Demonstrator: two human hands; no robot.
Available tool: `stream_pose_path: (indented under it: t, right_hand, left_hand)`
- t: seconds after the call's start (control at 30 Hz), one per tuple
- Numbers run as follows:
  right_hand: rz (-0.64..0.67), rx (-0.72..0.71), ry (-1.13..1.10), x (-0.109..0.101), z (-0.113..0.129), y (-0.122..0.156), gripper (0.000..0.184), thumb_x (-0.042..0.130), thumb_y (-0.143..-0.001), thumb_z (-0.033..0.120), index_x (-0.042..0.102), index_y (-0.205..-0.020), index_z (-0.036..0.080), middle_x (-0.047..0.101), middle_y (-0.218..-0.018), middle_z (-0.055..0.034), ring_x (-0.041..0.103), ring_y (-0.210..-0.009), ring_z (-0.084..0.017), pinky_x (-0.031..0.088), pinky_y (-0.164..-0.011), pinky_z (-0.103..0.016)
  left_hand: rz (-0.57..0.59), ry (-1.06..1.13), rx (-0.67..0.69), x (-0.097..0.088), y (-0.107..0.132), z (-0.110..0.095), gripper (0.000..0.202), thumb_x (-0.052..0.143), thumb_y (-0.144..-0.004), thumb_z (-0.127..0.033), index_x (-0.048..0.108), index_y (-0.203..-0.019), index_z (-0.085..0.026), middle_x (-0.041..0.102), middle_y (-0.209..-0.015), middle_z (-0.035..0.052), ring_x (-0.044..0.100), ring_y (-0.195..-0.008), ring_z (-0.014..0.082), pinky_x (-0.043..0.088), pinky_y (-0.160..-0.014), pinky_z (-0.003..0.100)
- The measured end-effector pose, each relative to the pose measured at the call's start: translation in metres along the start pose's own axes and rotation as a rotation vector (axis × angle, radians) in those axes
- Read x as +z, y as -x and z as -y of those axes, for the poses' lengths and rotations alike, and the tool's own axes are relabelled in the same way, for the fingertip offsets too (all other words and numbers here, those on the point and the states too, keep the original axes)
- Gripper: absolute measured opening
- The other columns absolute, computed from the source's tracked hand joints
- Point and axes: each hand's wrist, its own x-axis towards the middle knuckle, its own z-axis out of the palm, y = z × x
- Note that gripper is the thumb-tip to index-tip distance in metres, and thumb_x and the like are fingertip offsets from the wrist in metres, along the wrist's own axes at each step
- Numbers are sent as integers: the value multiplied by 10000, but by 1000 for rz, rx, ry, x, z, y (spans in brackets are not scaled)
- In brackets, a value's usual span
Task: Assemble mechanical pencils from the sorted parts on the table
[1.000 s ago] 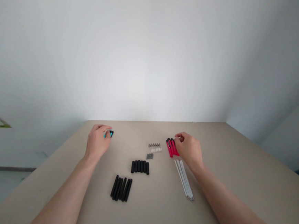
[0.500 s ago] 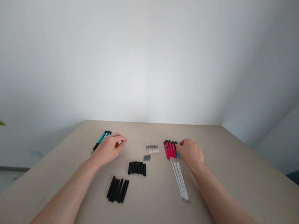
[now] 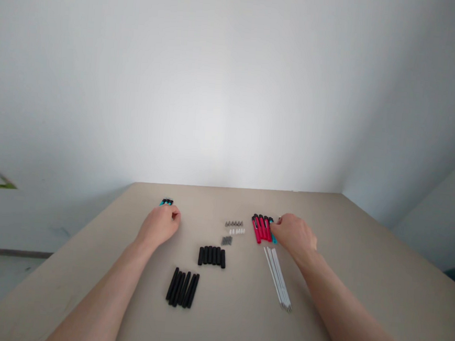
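My left hand (image 3: 159,225) is closed, its fingers curled down over the blue and black pens (image 3: 166,202) at the far left. Only the tops of these pens show past the knuckles, and whatever its fingertips hold is hidden. At the right, my right hand (image 3: 294,232) is closed beside a blue pen barrel (image 3: 273,236), with its fingertips close against the row. What it grips is covered by the fingers. Red pen barrels (image 3: 261,229) with black clips lie just left of the blue one.
Between the hands lie metal pen tips (image 3: 234,224), clear plastic pieces (image 3: 237,231) and small springs (image 3: 226,240). Nearer are short black grips (image 3: 212,256) and longer black tubes (image 3: 182,289). White ink refills (image 3: 277,279) lie by my right forearm. A wall stands behind the table (image 3: 234,328).
My left hand has moved back over the blue and black pens, its fingers curling downward and covering most of them. My right hand stays by the blue barrel. The view has shifted slightly.
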Motion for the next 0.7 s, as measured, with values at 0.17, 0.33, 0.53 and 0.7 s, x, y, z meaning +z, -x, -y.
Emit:
stream_pose_path:
  t: [0.17, 0.33, 0.53, 0.7]
  right_hand:
    - [20, -11, 33, 0, 0, 1, 319, 509, -742, 277, 706, -937, 119, 697, -956, -207, 659, -925, -350, 511, -701, -379]
    - [40, -29, 55, 0, 0, 2, 329, 521, -725, 255, 702, -956, 107, 693, -960, -216, 664, -912, -338, 504, -683, -366]
    - [-1, -51, 50, -6, 3, 7, 316, 484, -780, 312, 697, -911, 120, 697, -906, -201, 666, -862, -311, 463, -623, -325]
    - [-189, -314, -97, -5, 17, 22, 235, 479, -832, 351, 633, -743, 197, 690, -725, -74, 643, -697, -211, 375, -561, -261]
  left_hand:
    - [-48, 0, -18, -5, 1, -3, 230, 466, -812, -202, 690, -761, -184, 706, -825, 72, 640, -769, 223, 438, -700, 299]
    - [-50, 79, 85, -3, 3, -6, 218, 471, -830, -212, 678, -765, -184, 688, -839, 42, 618, -713, 173, 441, -706, 276]
    - [36, 362, 397, 5, 12, -22, 193, 494, -862, -221, 676, -810, -180, 644, -832, 25, 561, -622, 120, 449, -654, 253]
    - [79, 488, 477, 4, 22, -40, 227, 511, -877, -229, 635, -1066, -207, 624, -921, 24, 510, -578, 89, 462, -639, 234]
